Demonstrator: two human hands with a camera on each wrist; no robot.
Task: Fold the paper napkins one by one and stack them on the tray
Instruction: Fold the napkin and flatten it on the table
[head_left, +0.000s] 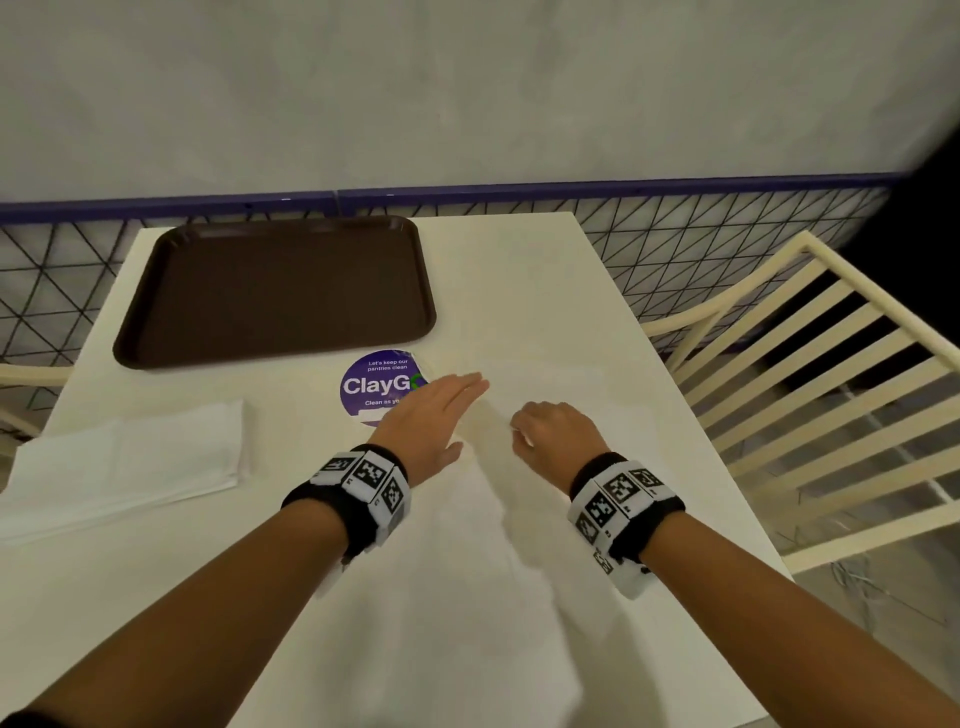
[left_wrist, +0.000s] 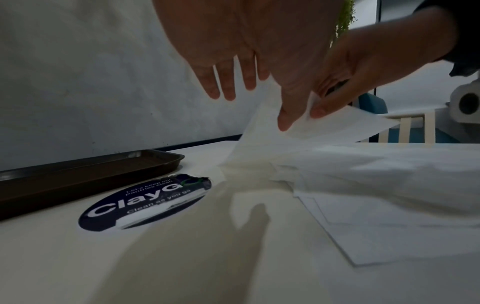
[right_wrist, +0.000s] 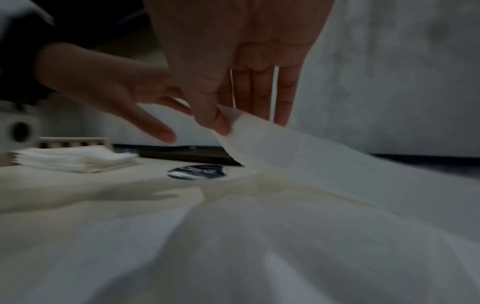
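A large white napkin (head_left: 467, 571) lies spread on the white table (head_left: 519, 291) in front of me. My right hand (head_left: 545, 431) pinches its far edge (right_wrist: 259, 139) between thumb and fingers and holds it off the table. My left hand (head_left: 436, 410) hovers just left of it with fingers straight, holding nothing; its thumb (left_wrist: 285, 119) is close to the lifted edge (left_wrist: 350, 125). A stack of white napkins (head_left: 130, 462) sits at the table's left edge. The brown tray (head_left: 275, 291) at the far left holds nothing.
A round purple "ClayGo" sticker (head_left: 379, 384) is on the table between tray and hands. A cream slatted chair (head_left: 805, 389) stands off the table's right edge. A wire mesh fence (head_left: 675, 249) and a pale wall run behind the table.
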